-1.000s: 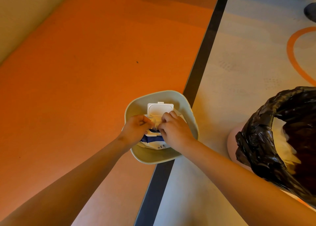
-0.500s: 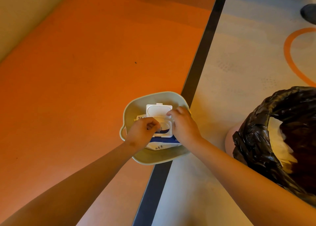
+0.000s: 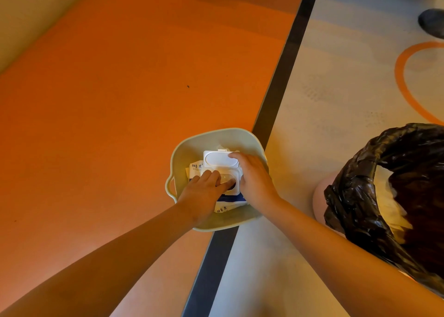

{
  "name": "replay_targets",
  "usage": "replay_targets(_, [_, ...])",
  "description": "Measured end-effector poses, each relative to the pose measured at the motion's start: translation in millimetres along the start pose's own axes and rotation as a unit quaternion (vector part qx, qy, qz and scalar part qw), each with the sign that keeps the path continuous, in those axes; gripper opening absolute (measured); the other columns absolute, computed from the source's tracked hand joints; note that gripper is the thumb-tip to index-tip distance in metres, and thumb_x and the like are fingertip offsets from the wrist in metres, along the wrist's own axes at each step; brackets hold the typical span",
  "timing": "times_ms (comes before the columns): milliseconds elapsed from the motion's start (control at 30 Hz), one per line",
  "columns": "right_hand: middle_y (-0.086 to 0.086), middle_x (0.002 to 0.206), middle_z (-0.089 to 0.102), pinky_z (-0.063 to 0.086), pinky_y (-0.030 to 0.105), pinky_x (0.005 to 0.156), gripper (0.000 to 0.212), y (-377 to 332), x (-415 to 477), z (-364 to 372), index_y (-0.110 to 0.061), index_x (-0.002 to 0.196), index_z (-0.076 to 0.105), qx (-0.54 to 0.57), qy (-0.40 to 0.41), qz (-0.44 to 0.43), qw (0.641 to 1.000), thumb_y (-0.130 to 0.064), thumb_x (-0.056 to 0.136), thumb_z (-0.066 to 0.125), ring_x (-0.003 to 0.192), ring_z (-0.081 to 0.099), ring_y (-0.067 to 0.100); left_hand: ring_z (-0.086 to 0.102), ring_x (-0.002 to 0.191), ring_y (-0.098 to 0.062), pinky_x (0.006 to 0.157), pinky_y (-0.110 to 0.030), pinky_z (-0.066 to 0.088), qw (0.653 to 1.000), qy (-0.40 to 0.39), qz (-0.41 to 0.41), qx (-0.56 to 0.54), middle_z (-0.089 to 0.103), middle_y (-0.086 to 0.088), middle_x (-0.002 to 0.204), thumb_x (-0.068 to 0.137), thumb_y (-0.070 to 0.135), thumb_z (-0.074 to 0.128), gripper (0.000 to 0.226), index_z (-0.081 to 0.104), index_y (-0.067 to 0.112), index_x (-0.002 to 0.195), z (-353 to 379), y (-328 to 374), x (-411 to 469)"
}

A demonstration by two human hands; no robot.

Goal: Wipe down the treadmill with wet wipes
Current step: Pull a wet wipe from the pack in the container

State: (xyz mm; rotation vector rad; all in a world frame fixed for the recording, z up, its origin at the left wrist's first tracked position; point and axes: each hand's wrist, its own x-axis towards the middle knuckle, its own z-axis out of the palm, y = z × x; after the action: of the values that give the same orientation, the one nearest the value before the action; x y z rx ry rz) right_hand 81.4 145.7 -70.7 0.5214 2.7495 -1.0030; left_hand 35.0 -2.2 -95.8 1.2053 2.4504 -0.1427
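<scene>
A pale green basin [image 3: 182, 148] sits on the floor across a dark strip [image 3: 278, 83]. Inside it lies a white and blue wet wipes pack [image 3: 227, 202] with its white flip lid [image 3: 217, 159] standing open. My left hand [image 3: 200, 194] is over the pack, its curled fingers reaching into the dark opening; whether they pinch a wipe is hidden. My right hand [image 3: 254, 180] grips the pack's right side, with its fingertips on the edge of the open lid. No treadmill part is recognisable in view.
A bin lined with a black bag [image 3: 355, 196] stands at the right, close to my right forearm, with pale crumpled material inside. Orange flooring [image 3: 120, 88] spreads to the left, pale flooring to the right. A dark shoe-like shape [image 3: 432, 22] lies at the far right.
Both hands pinched together at the pack's opening a second ago. They then parted: the right hand moved up to the lid's edge and the left fingers went into the opening.
</scene>
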Motion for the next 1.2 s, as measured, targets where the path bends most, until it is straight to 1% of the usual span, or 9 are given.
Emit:
replay_targets(233, [0.003,0.14,0.046,0.04,0.028,0.105,0.056,-2,-2,-3,-0.025,0.143,0.036,0.041,0.012,-0.014,0.999,-0.006,0.094,0.057,0.128,0.044,0.019,0.037,0.129,-0.024,0.108,-0.035,0.035,0.998,-0.007,-0.035,-0.042,0.039,-0.004,0.142,0.103,0.026,0.044,0.056,0.019,0.028,0.153,-3,6,-4])
replay_targets(367, [0.002,0.12,0.055,0.05,0.016,0.084,0.036,0,2,-10,-0.022,0.132,0.041,0.076,0.025,-0.035,0.996,-0.012,0.098,0.051,0.111,0.055,0.013,0.058,0.11,-0.026,0.092,-0.029,0.046,0.946,0.176,-0.088,-0.256,0.059,-0.009,0.122,0.095,0.004,0.053,0.031,0.06,0.01,0.125,-18,0,-27])
replay_targets(467, [0.002,0.112,0.063,0.057,0.027,0.079,0.023,3,5,-8,-0.023,0.122,0.051,0.009,0.002,-0.045,0.999,-0.019,0.1,0.048,0.1,0.061,0.015,0.056,0.096,-0.026,0.078,-0.032,0.047,0.918,0.302,-0.092,-0.24,0.058,-0.009,0.108,0.086,0.003,0.065,0.024,0.059,0.008,0.109,-23,-8,-38])
replay_targets(567, [0.003,0.118,0.061,0.052,0.032,0.093,0.024,4,6,4,-0.024,0.117,0.066,-0.113,-0.063,-0.059,0.99,-0.027,0.099,0.051,0.106,0.058,0.021,0.06,0.097,-0.027,0.078,-0.036,0.049,0.948,0.239,-0.068,-0.2,0.064,-0.008,0.107,0.082,0.011,0.072,0.027,0.065,0.01,0.108,-21,-6,-31])
replay_targets(767, [0.002,0.118,0.06,0.042,0.034,0.096,0.027,8,9,10,-0.029,0.118,0.068,-0.194,-0.094,-0.089,0.972,-0.029,0.097,0.051,0.114,0.046,0.023,0.045,0.128,-0.02,0.112,-0.035,0.028,0.994,0.042,-0.037,-0.091,0.054,0.002,0.136,0.097,0.038,0.051,0.04,0.057,0.023,0.134,-11,-7,-32])
replay_targets(933, [-0.001,0.121,0.061,0.036,0.035,0.099,0.028,2,7,9,-0.026,0.12,0.067,-0.238,-0.096,-0.118,0.959,-0.028,0.098,0.049,0.12,0.042,0.021,0.042,0.132,-0.017,0.116,-0.033,0.024,0.998,0.005,-0.029,-0.048,0.05,0.004,0.141,0.095,0.06,0.041,0.057,0.052,0.025,0.138,-15,-2,-33])
replay_targets(1000, [-0.001,0.122,0.06,0.037,0.034,0.099,0.028,0,11,5,-0.025,0.12,0.066,-0.233,-0.07,-0.115,0.963,-0.029,0.098,0.049,0.119,0.044,0.02,0.04,0.134,-0.017,0.118,-0.035,0.02,0.998,-0.005,-0.022,-0.052,0.048,0.004,0.142,0.089,0.073,0.026,0.072,0.052,0.026,0.138,-15,2,-38])
replay_targets(1133, [0.003,0.134,0.049,0.042,0.034,0.104,0.04,0,29,-3,-0.019,0.138,0.048,-0.182,0.024,-0.088,0.979,-0.023,0.097,0.051,0.13,0.037,0.022,0.057,0.124,-0.028,0.109,-0.046,0.031,0.996,0.069,-0.017,-0.055,0.06,-0.004,0.134,0.08,0.087,0.008,0.095,0.063,0.024,0.127,-13,9,-48])
replay_targets(1200, [0.004,0.141,0.046,0.037,0.036,0.108,0.047,-3,41,2,-0.018,0.143,0.04,-0.199,0.002,-0.085,0.976,-0.027,0.098,0.051,0.133,0.036,0.024,0.021,0.147,-0.034,0.118,-0.05,0.01,0.999,0.0,-0.032,-0.04,0.022,-0.013,0.16,0.07,0.095,0.016,0.107,0.035,0.024,0.149,-11,10,-46])
